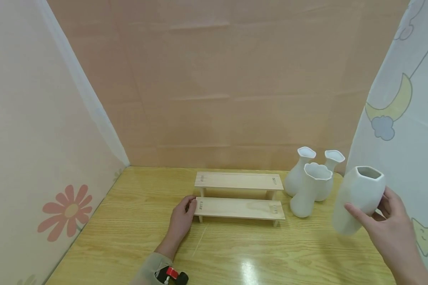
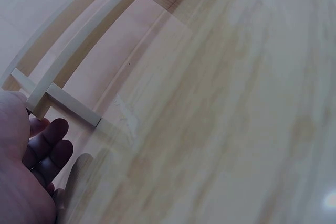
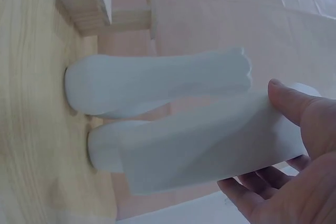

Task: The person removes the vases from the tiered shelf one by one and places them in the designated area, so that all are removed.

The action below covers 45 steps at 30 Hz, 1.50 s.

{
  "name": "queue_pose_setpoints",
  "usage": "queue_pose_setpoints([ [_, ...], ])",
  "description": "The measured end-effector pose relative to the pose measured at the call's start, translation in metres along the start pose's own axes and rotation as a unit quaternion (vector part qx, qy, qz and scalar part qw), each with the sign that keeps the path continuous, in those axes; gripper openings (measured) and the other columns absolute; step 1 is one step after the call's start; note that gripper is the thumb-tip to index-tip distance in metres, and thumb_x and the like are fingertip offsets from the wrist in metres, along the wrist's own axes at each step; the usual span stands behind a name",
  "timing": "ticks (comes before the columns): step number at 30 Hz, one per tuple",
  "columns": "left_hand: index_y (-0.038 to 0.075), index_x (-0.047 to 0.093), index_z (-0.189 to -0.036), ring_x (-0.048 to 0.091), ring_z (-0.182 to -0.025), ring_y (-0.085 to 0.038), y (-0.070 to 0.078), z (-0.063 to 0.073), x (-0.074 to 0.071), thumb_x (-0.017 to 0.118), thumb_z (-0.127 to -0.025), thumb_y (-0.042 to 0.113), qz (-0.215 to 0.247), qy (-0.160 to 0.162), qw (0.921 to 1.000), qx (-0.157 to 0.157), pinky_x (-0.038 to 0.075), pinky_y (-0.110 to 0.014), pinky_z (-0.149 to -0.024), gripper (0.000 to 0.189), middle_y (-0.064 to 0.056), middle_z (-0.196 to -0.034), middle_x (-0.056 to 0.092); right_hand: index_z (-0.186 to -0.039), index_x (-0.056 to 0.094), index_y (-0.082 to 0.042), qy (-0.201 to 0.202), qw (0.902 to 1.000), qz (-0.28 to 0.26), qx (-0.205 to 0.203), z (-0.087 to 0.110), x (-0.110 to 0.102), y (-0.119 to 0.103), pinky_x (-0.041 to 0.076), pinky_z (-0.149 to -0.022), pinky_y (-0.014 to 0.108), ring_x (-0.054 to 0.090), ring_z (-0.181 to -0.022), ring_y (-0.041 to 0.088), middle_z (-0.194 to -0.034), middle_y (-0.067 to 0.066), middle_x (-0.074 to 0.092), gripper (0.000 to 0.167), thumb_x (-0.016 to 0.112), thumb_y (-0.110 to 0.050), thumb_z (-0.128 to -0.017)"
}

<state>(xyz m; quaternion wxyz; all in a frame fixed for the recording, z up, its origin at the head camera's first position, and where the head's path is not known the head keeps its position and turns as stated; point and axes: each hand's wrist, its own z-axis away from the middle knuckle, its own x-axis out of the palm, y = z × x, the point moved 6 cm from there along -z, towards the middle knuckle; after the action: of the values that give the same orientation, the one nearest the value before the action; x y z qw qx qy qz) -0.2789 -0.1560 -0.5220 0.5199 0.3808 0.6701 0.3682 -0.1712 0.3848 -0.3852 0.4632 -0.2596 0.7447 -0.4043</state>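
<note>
A white vase with an angular mouth is gripped by my right hand, thumb on the near side and fingers round the far side. It leans slightly, and in the right wrist view the vase is off the tabletop. My left hand holds the left end of the lower board of a two-step wooden stand. In the left wrist view the thumb side meets the end of the stand, with curled fingers below it.
Left of the held vase, several white vases stand close together: a scalloped one in front, flared-neck ones behind. They are just right of the stand on the wood-grain table. Cloth walls enclose the back and sides.
</note>
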Motion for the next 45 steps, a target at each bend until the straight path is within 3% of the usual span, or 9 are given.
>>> queue_pose_setpoints([
  [4,0.011,0.075,-0.136,0.064,-0.099,-0.019,0.001,0.0,0.0,0.06,-0.117,0.028,-0.003,0.003,1.0,0.0,0.054,-0.041,-0.088,0.03,-0.003,-0.113,0.074,-0.175,0.028,-0.033,0.009,0.9998,0.005,0.018,-0.007,0.004,0.013,0.043,-0.085,0.002,0.048,-0.123,-0.007,-0.161,0.004,0.046,0.097,0.088,-0.029,-0.099],
  [7,0.011,0.076,-0.135,0.064,-0.1,-0.02,0.002,0.0,0.0,0.061,-0.116,0.027,-0.004,0.005,1.0,-0.001,0.054,-0.043,-0.09,0.029,-0.004,-0.113,0.074,-0.176,0.024,-0.033,0.006,0.9995,0.006,0.03,-0.013,0.008,0.021,0.042,-0.091,0.002,0.046,-0.14,0.004,-0.17,0.011,0.04,0.097,0.085,-0.032,-0.101],
  [11,0.011,0.076,-0.135,0.063,-0.097,-0.02,0.001,-0.001,0.0,0.061,-0.116,0.028,-0.002,0.005,1.0,0.001,0.054,-0.043,-0.088,0.029,-0.003,-0.11,0.074,-0.177,0.021,-0.032,0.007,0.999,0.0,0.043,-0.02,0.014,0.03,0.039,-0.097,0.002,0.039,-0.152,0.014,-0.175,0.014,0.032,0.097,0.083,-0.034,-0.102],
  [14,0.011,0.076,-0.134,0.062,-0.096,-0.019,0.0,-0.001,0.001,0.061,-0.116,0.029,-0.001,0.004,1.0,0.0,0.053,-0.041,-0.086,0.029,-0.002,-0.108,0.073,-0.176,0.023,-0.031,0.016,0.9988,-0.007,0.047,-0.025,0.018,0.036,0.039,-0.098,0.003,0.041,-0.147,0.01,-0.171,0.011,0.035,0.096,0.084,-0.032,-0.102],
  [23,0.012,0.076,-0.135,0.061,-0.093,-0.019,-0.001,-0.001,0.001,0.061,-0.116,0.03,-0.003,0.004,1.0,0.0,0.052,-0.038,-0.083,0.03,-0.001,-0.104,0.071,-0.176,0.023,-0.03,0.03,0.9977,-0.026,0.055,-0.035,0.032,0.052,0.035,-0.109,0.007,0.038,-0.152,0.017,-0.172,0.013,0.036,0.096,0.084,-0.031,-0.102],
  [31,0.011,0.077,-0.132,0.063,-0.096,-0.018,-0.001,-0.001,0.001,0.061,-0.116,0.029,-0.007,0.013,0.9999,0.006,0.053,-0.041,-0.087,0.029,-0.002,-0.108,0.073,-0.173,0.03,-0.029,0.035,0.998,-0.043,0.029,-0.037,0.04,0.059,0.039,-0.097,0.004,0.045,-0.137,0.004,-0.157,0.004,0.046,0.093,0.087,-0.025,-0.1],
  [45,0.012,0.076,-0.135,0.061,-0.095,-0.019,-0.001,0.0,0.0,0.061,-0.116,0.028,-0.003,0.007,1.0,-0.005,0.053,-0.04,-0.086,0.029,-0.001,-0.106,0.072,-0.174,0.027,-0.028,0.027,0.9975,-0.062,0.02,-0.039,0.05,0.057,0.042,-0.095,0.005,0.046,-0.138,0.007,-0.159,0.008,0.044,0.094,0.086,-0.022,-0.1],
])
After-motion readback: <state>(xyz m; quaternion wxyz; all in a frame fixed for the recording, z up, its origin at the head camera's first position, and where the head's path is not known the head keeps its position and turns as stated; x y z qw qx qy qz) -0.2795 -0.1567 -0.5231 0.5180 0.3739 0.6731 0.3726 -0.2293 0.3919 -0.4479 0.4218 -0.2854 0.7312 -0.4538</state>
